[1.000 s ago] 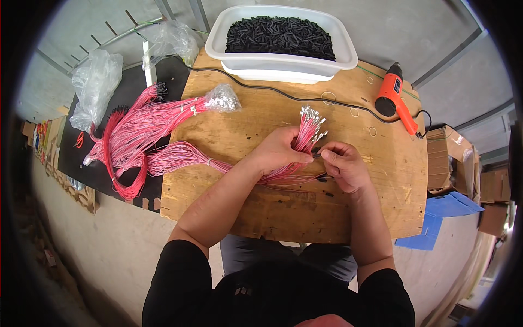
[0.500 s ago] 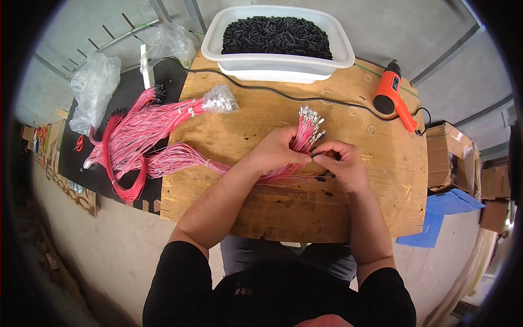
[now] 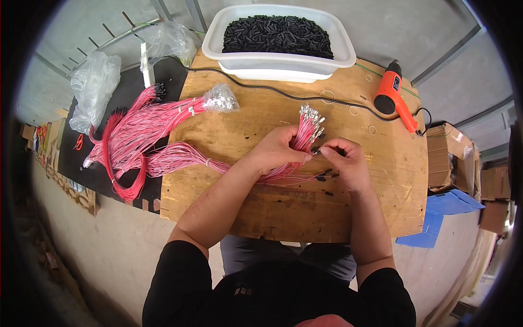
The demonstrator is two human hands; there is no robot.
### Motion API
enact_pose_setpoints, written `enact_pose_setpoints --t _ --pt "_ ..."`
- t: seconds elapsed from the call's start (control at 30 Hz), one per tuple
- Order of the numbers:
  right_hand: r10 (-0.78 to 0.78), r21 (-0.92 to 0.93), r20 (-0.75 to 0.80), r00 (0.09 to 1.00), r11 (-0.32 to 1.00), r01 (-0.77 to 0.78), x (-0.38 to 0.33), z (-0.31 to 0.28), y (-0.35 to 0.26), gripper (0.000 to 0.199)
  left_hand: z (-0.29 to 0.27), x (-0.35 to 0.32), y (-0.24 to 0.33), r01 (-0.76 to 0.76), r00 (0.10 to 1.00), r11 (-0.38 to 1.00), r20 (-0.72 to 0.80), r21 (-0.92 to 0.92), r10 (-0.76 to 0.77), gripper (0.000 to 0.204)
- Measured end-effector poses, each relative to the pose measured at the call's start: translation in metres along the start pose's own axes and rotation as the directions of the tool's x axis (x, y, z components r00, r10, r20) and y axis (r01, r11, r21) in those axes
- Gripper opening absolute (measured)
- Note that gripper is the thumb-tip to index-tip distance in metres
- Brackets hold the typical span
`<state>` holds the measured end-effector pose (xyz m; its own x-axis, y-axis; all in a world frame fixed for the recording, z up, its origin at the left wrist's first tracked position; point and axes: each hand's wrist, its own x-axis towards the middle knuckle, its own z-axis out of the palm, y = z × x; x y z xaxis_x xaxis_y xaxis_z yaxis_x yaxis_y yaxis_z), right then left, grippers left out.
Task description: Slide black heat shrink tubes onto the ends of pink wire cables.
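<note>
So the left hand point(image 3: 279, 148) had the wires point(image 3: 303, 140) grasped over the table point(image 3: 389, 180), roughly 8 o'clock from the heat gun point(image 3: 388, 90), with the right hand point(image 3: 348, 163) curled at its 3 o'clock, though I honestly couldn't tell if that gripped anything.

A pale grey wall point(image 3: 365, 24) with metal strips point(image 3: 196, 15) rises behind a wooden worktop point(image 3: 403, 182), which adjoins a black surface point(image 3: 95, 178) on the left. Cardboard boxes point(image 3: 438, 169) and a blue panel point(image 3: 425, 231) sit to the right, above a light grey floor point(image 3: 128, 240). The room is brightly lit.
</note>
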<state>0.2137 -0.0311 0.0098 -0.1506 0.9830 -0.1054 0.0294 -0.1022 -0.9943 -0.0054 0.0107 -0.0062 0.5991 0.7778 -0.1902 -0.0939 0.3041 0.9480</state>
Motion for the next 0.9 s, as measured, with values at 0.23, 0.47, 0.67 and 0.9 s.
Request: enact_pose_setpoints --t 0.23,0.47,0.67,0.9 --pt "-0.033 -0.034 0.029 0.999 0.999 0.034 0.001 -0.003 0.004 0.008 0.002 0.001 -0.003 -0.078 0.997 0.997 -0.033 -0.031 0.077 0.029" --pt "-0.054 -0.084 0.024 0.998 0.995 0.056 -0.001 0.004 -0.001 0.007 0.004 -0.001 -0.001 -0.088 0.994 0.995 -0.067 0.042 0.091 0.029" --pt "-0.238 -0.237 0.058 0.97 0.94 0.245 -0.001 0.003 0.01 0.017 -0.001 0.0 -0.004 -0.048 0.998 0.986 -0.052 -0.16 0.04 0.033" --pt "-0.28 -0.288 0.055 0.958 0.915 0.284 -0.002 0.004 0.009 0.017 0.0 -0.003 0.0 -0.039 0.998 0.983 -0.057 -0.178 0.029 0.036"
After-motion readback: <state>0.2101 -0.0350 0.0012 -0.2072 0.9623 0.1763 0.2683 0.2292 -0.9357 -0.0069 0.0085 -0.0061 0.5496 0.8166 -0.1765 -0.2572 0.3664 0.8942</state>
